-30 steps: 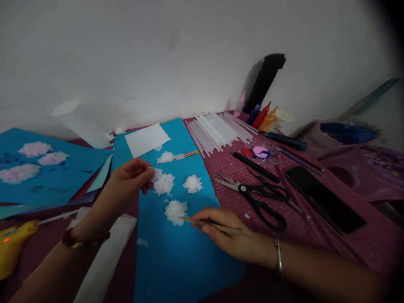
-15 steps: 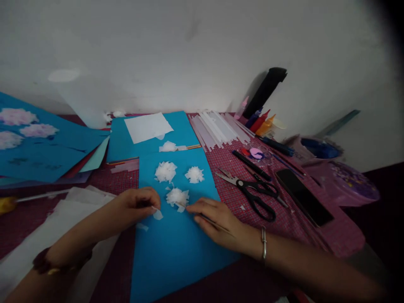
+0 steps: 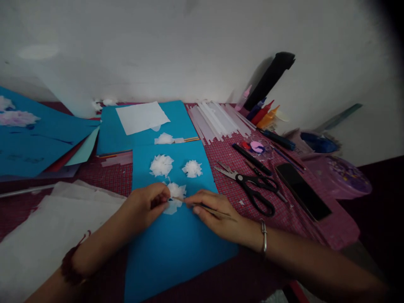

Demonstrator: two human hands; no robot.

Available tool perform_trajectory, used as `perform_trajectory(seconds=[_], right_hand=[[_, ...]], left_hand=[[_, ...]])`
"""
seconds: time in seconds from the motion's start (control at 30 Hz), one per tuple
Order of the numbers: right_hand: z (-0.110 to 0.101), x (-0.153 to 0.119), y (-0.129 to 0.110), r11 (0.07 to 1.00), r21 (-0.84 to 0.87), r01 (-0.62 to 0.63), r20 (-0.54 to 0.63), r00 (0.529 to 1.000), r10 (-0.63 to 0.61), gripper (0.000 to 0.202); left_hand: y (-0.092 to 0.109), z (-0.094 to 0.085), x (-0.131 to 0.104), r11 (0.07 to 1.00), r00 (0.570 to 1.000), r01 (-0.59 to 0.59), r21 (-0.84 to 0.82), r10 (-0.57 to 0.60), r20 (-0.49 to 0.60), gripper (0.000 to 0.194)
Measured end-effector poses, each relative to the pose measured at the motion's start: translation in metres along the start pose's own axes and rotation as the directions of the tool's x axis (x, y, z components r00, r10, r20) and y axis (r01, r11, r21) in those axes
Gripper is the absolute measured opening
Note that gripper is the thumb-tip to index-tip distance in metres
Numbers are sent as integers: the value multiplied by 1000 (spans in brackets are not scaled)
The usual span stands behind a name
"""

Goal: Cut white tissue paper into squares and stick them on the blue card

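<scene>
In curled right hand (image 3: 225, 225), thin stick (image 3: 223, 215).

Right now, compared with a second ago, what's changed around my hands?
Your left hand has moved toward you and right, from beside the upper-left white paper flower to the lowest paper flower, its fingertips now close to the tip of the thin stick. Whether it has let anything go is unclear. Your right hand still holds the stick; the scissors stayed put.

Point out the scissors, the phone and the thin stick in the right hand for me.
Scissors (image 3: 240, 177): head view, on the pivot.
Phone (image 3: 303, 191): head view, middle of the dark screen.
Thin stick (image 3: 221, 214): head view, on the shaft toward its rear end.
</scene>
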State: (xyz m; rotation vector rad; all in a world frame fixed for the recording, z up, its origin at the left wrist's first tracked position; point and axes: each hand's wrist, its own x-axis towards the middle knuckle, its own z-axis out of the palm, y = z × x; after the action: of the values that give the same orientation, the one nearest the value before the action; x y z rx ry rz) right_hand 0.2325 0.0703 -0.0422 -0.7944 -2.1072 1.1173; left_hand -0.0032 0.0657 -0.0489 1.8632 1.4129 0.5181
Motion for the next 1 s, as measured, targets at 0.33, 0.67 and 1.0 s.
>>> perform_trajectory(seconds=[0.33, 0.67, 1.0], right_hand=[[2, -9, -1, 970, -90, 228, 99, 971, -219, 26], [4, -5, -4, 899, -333, 283, 245, 947, -207, 28], [13, -9, -7, 746, -547, 379, 385, 905, -178, 30]], left_hand=[[-9, 3, 4, 998, 996, -1, -56, -4, -91, 5], [-7, -5, 3, 976, 983, 54, -211, -89, -162, 13], [-4, -5, 2, 948, 969, 133, -289, -185, -164, 15]])
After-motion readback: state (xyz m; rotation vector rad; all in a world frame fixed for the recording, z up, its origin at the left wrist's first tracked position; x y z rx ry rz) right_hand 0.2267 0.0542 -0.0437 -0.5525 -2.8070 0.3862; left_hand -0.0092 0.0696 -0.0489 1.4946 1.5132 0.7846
